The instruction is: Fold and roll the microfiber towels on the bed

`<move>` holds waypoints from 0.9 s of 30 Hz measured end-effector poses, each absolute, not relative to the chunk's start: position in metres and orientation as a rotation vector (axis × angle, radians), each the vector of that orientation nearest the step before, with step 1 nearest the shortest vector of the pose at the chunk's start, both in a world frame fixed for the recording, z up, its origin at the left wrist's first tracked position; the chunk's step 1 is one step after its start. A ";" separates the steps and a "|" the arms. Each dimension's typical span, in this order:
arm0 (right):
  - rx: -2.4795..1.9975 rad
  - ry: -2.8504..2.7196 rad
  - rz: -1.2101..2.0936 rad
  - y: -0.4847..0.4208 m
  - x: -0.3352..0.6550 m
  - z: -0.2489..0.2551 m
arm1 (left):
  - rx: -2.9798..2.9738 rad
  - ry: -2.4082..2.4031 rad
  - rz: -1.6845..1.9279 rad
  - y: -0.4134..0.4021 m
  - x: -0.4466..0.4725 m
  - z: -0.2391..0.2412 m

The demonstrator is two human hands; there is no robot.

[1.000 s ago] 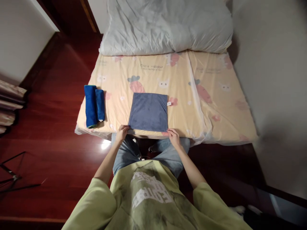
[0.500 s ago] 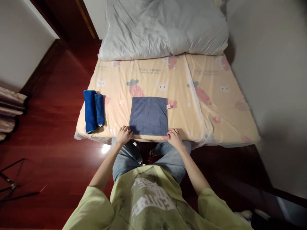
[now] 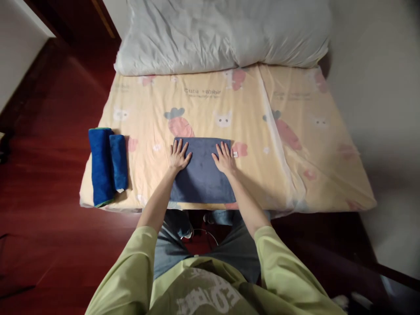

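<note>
A square grey-blue cloth lies flat on the near part of the bed, with a small white tag at its far right corner. My left hand rests palm down on the cloth's far left corner, fingers spread. My right hand lies flat on the far right part of the cloth, fingers spread as well. Neither hand holds anything.
Two rolled dark blue towels lie side by side at the bed's near left corner. The bed sheet is pale yellow with carrot and rabbit prints. A white crumpled duvet fills the far end. Red wooden floor lies to the left, a wall on the right.
Both hands have moved from the cloth's near corners forward to its far corners and now lie flat on it. The camera has leaned in over the bed.
</note>
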State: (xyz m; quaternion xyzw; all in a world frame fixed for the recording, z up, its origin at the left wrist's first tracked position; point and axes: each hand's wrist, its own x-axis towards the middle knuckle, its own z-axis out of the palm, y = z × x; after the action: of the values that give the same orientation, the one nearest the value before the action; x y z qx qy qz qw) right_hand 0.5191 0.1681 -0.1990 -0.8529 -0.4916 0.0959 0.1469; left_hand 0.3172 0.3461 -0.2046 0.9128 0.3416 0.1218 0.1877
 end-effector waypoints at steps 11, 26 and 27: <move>-2.565 -1.263 0.099 0.183 0.553 -0.219 | 2.452 0.985 0.556 0.389 0.332 -0.223; -2.369 -1.527 0.242 0.052 0.431 -0.196 | 2.590 0.907 0.310 0.233 0.224 -0.200; -2.381 -1.523 0.223 0.043 0.431 -0.199 | 2.592 0.910 0.319 0.233 0.216 -0.203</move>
State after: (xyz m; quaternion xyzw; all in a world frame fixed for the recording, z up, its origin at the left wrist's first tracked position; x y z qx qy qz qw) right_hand 0.4312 0.0428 -0.1990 -0.8300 -0.5309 0.0777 0.1526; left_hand 0.2157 0.2335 -0.2028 0.9207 0.3234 0.1134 0.1868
